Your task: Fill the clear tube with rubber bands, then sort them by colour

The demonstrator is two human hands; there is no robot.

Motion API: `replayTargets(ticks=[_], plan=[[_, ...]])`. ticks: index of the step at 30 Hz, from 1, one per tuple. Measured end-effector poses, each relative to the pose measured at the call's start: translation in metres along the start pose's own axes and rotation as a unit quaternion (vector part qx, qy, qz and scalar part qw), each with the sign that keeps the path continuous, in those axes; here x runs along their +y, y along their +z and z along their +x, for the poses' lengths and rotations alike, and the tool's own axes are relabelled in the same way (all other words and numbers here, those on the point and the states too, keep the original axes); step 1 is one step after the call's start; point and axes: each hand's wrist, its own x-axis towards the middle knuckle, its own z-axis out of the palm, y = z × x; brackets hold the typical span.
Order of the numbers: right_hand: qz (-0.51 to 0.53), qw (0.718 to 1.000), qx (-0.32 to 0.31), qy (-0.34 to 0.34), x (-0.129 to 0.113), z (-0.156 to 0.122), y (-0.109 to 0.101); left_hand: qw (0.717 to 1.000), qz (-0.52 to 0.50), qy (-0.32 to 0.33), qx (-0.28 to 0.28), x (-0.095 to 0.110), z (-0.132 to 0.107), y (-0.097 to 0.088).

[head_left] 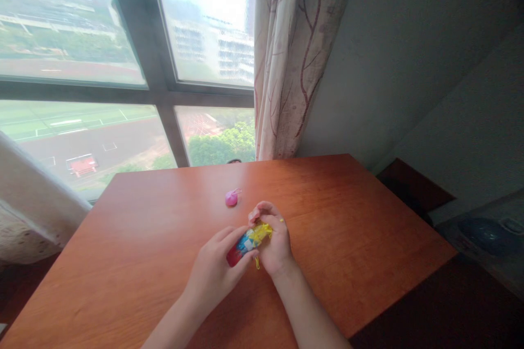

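Note:
Both my hands meet over the middle of a brown wooden table (143, 262). Between them is a small colourful packet (246, 242), red at the near end, blue in the middle, yellow at the far end. My left hand (215, 270) is closed around its red near end. My right hand (273, 237) has its fingers curled over the yellow far end. A thin yellow strand hangs below the packet. A tiny yellow scrap (281, 220) lies on the table just past my right hand.
A small pink object (231, 198) lies on the table beyond my hands. A large window (123, 65) and a patterned curtain (292, 54) stand behind the table. A dark item (487, 234) sits low at the right.

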Motion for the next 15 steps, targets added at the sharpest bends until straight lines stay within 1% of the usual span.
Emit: replayTargets(ticks=[7, 13, 15], plan=[[0.003, 1.0, 0.003, 0.006, 0.0011, 0.0031, -0.0012, 0.997, 0.054, 0.043, 0.018, -0.003, -0.0031, -0.0001], [-0.014, 1.0, 0.003, 0.027, 0.0002, 0.0044, -0.0033, 0.996, 0.072, 0.058, 0.007, -0.0043, -0.0043, -0.0026], [-0.015, 0.999, 0.0, 0.033, -0.0012, 0.0048, -0.0042, 0.995, 0.075, 0.06, -0.004, -0.0036, -0.0038, -0.0034]])
